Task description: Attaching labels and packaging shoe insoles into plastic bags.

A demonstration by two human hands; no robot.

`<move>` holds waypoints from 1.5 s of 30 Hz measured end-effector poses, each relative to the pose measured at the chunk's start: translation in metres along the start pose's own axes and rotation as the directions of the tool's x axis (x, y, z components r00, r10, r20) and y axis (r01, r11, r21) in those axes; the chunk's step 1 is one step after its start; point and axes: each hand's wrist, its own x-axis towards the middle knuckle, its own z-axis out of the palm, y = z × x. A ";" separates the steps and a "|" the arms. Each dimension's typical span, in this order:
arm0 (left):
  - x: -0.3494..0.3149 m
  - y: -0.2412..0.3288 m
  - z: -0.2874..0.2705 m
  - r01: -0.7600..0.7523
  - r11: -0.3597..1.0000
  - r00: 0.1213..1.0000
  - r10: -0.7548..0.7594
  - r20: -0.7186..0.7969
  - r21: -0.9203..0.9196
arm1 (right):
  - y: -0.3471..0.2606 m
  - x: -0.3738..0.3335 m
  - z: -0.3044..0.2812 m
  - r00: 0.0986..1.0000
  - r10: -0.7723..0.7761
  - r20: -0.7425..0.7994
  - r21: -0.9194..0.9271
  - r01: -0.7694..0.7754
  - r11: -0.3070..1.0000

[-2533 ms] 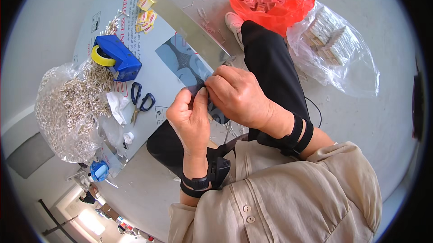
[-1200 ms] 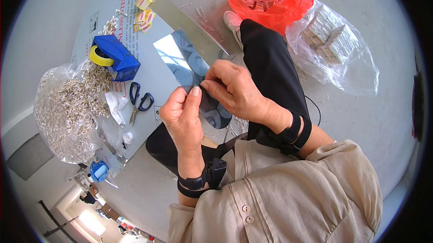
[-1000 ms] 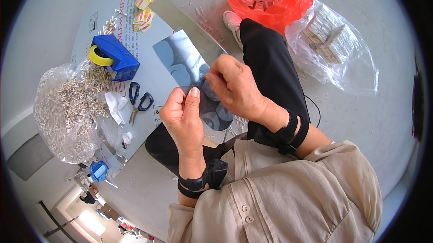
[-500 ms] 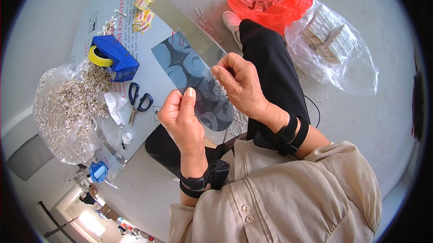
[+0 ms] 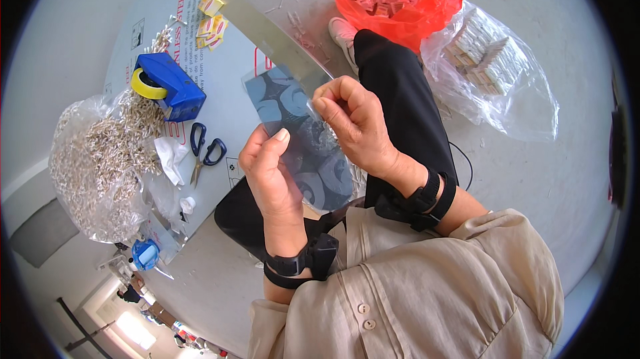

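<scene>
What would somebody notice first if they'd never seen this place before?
Probably the bright red bag, lying open on the floor at the top, just past the person's foot. Then maybe the big clear bag full of little pale sticks at the left. In the middle, the left hand and right hand pinch a see-through patterned plastic.

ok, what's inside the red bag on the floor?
Through the open mouth of the red bag, several small pinkish packets show, loosely piled. Whatever lies beneath them or behind the crumpled plastic is covered, so I can't tell.
</scene>
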 end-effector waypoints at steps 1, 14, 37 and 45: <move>0.001 0.000 -0.002 0.000 1.000 1.000 0.000 -0.001 0.000 | -0.003 -0.001 0.000 1.000 -0.018 0.021 -0.040 0.019 0.999; 0.004 -0.014 -0.006 -0.161 0.979 0.987 0.160 0.022 0.122 | -0.009 -0.003 0.005 0.995 0.091 -0.026 0.040 -0.090 0.995; 0.008 -0.007 -0.028 -0.157 0.972 0.988 0.155 0.023 0.176 | 0.005 0.012 -0.014 0.889 0.435 0.145 0.599 -0.429 0.676; 0.005 -0.003 -0.025 -0.190 0.965 0.982 0.186 0.038 0.182 | -0.005 0.005 0.002 0.743 0.427 0.516 0.308 -0.626 0.717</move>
